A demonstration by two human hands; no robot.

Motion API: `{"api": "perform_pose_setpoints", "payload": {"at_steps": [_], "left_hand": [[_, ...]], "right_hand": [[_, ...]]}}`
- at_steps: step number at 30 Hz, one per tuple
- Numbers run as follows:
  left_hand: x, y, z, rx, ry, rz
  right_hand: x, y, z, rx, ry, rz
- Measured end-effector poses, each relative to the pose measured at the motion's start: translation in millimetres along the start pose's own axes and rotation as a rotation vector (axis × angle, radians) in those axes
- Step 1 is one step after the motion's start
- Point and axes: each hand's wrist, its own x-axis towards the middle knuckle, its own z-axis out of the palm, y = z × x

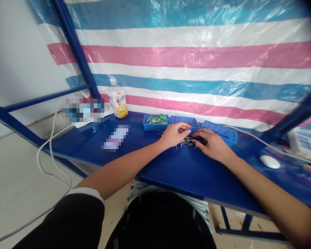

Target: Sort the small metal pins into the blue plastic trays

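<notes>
Both my hands rest on a blue table [171, 166] over a loose pile of small metal pins [184, 141]. My left hand [174, 134] is curled with its fingertips pinched together at the pile's top; what it pinches is too small to name. My right hand [212, 144] lies palm down on the right side of the pile, fingers bent and pressed into the pins. Just behind the hands stand three small blue trays: the left tray [156, 122] holds green parts, the middle tray [184, 120] and the right tray [220, 131] show no clear contents.
A drink bottle [117, 98] with a yellow label stands at the back left. A blurred flat packet [115, 138] lies left of the hands. A white round object [269, 161] sits at the right. White cables [50, 145] hang off the left edge. A striped plastic sheet [197, 58] backs the table.
</notes>
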Motion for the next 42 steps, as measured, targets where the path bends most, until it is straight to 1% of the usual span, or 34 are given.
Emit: {"api": "perform_pose_setpoints", "payload": {"at_steps": [3, 7, 15, 23, 27, 29, 34, 38, 42], "left_hand": [[0, 1, 0, 0.003, -0.008, 0.001], [0, 2, 0, 0.027, -0.011, -0.014], [0, -3, 1, 0.014, -0.025, -0.033], [-1, -2, 0, 0.023, -0.042, -0.042], [-1, 0, 0, 0.025, -0.042, -0.041], [-2, 1, 0, 0.030, -0.043, -0.041], [-2, 3, -1, 0.055, -0.050, -0.038], [-2, 2, -1, 0.071, -0.053, -0.034], [-4, 2, -1, 0.110, -0.051, -0.032]], "right_hand": [[-1, 8, 4, -0.069, -0.066, -0.077], [-1, 16, 7, -0.101, -0.117, -0.123], [1, 15, 8, -0.130, -0.119, -0.104], [3, 15, 8, -0.165, -0.068, -0.069], [3, 12, 5, -0.137, -0.048, -0.062], [3, 11, 4, -0.103, -0.030, -0.035], [3, 8, 2, -0.055, 0.045, 0.065], [3, 2, 0, -0.082, 0.101, 0.083], [4, -7, 1, 0.037, 0.216, 0.125]]}}
